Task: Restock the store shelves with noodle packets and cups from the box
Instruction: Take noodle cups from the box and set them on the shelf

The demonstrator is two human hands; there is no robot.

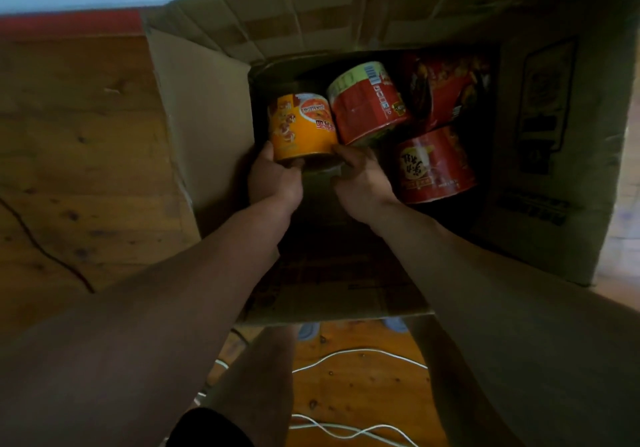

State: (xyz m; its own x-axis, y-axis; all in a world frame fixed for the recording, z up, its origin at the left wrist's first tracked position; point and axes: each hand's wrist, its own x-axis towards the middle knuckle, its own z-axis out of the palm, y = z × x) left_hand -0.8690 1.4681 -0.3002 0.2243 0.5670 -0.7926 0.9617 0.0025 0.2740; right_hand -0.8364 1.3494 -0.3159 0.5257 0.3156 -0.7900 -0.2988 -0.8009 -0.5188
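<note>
Clearly the left grip [273, 180] clasps the orange round noodle cup [301, 128]; what the right grip [362, 178] holds, I cannot tell. Lifting may topple the tilted red round noodle cup [369, 107] just beside it.

L hand [275, 180], R hand [362, 183], forearms [207, 256] bare; dark shorts [207, 429]; pale shoes [308, 330], prob.

Wooden floor [363, 387] under cardboard box [204, 117] and white cable [363, 350].

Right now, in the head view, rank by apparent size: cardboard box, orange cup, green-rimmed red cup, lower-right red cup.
1. cardboard box, by far.
2. green-rimmed red cup and lower-right red cup: look alike, unranked.
3. orange cup, slightly smaller, base partly hidden.
</note>
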